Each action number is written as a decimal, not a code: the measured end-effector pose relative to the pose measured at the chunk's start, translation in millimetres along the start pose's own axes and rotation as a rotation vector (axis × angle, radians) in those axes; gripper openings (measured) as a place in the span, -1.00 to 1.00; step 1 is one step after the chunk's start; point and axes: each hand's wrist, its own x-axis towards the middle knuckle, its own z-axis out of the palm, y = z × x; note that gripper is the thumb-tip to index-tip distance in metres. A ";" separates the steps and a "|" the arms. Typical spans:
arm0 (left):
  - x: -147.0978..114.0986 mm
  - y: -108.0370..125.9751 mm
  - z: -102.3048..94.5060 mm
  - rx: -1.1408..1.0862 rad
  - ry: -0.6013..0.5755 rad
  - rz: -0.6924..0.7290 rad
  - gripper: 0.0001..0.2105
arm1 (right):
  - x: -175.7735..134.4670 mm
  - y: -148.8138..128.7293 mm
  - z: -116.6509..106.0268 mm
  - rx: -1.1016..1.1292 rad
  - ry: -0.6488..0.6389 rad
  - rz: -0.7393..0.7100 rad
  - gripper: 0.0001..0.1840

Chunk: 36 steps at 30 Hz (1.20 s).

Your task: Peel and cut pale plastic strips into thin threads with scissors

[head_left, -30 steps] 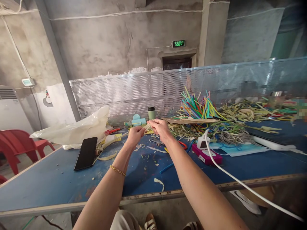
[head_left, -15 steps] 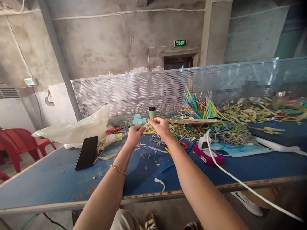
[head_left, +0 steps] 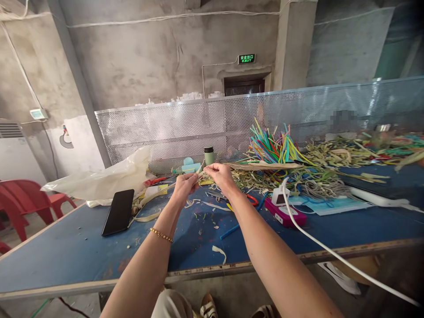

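Over the middle of the table my left hand [head_left: 185,185] is closed in a pinch on a thin pale plant-fibre strip [head_left: 201,168], one end of which sticks up between the hands. My right hand [head_left: 221,176], close beside it, pinches the same pale material with thumb and forefinger. The exact hold is too small to make out. From my left hand a longer pale strand [head_left: 167,193] trails down to the left. Below the hands, scissors with orange-red handles [head_left: 252,199] lie partly hidden behind my right wrist, among small scraps.
A black phone [head_left: 118,213] and a plastic bag [head_left: 109,174] lie left on the blue table [head_left: 66,251]. Behind stands a green bottle [head_left: 209,157]. To the right are colourful stems [head_left: 273,145], dry fibres [head_left: 338,154], a magenta box [head_left: 286,215] and a white cable [head_left: 318,245].
My left hand has turned slightly, its fingers showing more. The strip's end now stands up between the hands. The view has shifted slightly.
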 end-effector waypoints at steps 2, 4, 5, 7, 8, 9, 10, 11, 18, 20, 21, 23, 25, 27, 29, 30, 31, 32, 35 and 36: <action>-0.9 0.5 0.3 0.026 0.005 -0.004 -0.70 | -0.4 -0.5 -0.2 -0.012 -0.022 0.000 -0.67; -1.9 1.2 0.8 0.055 0.008 -0.017 -0.73 | -1.3 -1.1 0.0 -0.032 -0.041 0.002 -0.69; -2.3 1.5 1.0 0.068 0.010 -0.025 -0.74 | -1.8 -1.4 0.4 -0.039 -0.052 0.003 -0.69; -2.7 1.6 1.6 0.080 0.013 -0.038 -0.76 | -3.0 -1.8 1.7 -0.036 -0.080 0.001 -0.69; -2.7 1.4 1.8 0.080 0.014 -0.038 -0.76 | -3.5 -1.9 2.5 -0.027 -0.099 0.000 -0.67; -2.6 0.9 1.9 0.077 0.012 -0.033 -0.76 | -3.7 -1.9 3.1 -0.014 -0.122 0.000 -0.65; -2.3 0.2 2.0 0.070 0.006 -0.024 -0.76 | -3.8 -1.7 3.4 -0.003 -0.139 -0.002 -0.63; -1.8 -0.6 1.9 0.059 -0.002 -0.014 -0.75 | -3.5 -1.6 3.3 0.002 -0.140 -0.001 -0.61; 1.9 -3.6 -0.9 -0.046 0.055 0.055 -0.71 | -3.6 -8.6 -5.2 0.000 0.020 0.161 -0.47; 2.2 -3.1 -1.5 -0.078 0.055 0.058 -0.71 | -6.5 -12.0 -4.9 0.031 -0.106 0.217 -0.49; 2.2 -2.7 -1.6 -0.086 0.055 0.057 -0.70 | -8.0 -13.0 -3.9 0.049 -0.163 0.220 -0.52; 1.8 -2.0 -1.2 -0.067 0.059 0.046 -0.69 | -9.8 -13.1 -1.3 0.079 -0.212 0.192 -0.58; 1.2 -1.4 -0.2 -0.002 0.063 0.035 -0.71 | -10.0 -11.4 0.9 0.076 -0.194 0.160 -0.62; 1.0 -1.6 0.9 0.076 0.062 0.029 -0.74 | -9.3 -9.6 1.8 0.033 -0.179 0.149 -0.64; 1.6 -3.0 1.4 0.133 0.058 0.026 -0.76 | -8.7 -9.2 1.6 -0.009 -0.187 0.146 -0.63; 2.2 -4.1 1.2 0.157 0.060 0.027 -0.76 | -8.7 -9.7 1.4 -0.021 -0.192 0.146 -0.63; 3.0 -5.5 0.8 0.186 0.064 0.035 -0.76 | -8.9 -10.6 1.2 -0.027 -0.196 0.149 -0.62; 4.0 -7.0 0.1 0.220 0.069 0.051 -0.75 | -9.4 -11.9 1.2 -0.030 -0.195 0.152 -0.61; 6.9 -10.5 -2.3 0.344 0.081 0.136 -0.72 | -11.4 -16.3 1.8 -0.013 -0.181 0.168 -0.59; 7.5 -10.9 -3.1 0.385 0.082 0.167 -0.71 | -12.0 -17.5 2.3 -0.003 -0.174 0.170 -0.59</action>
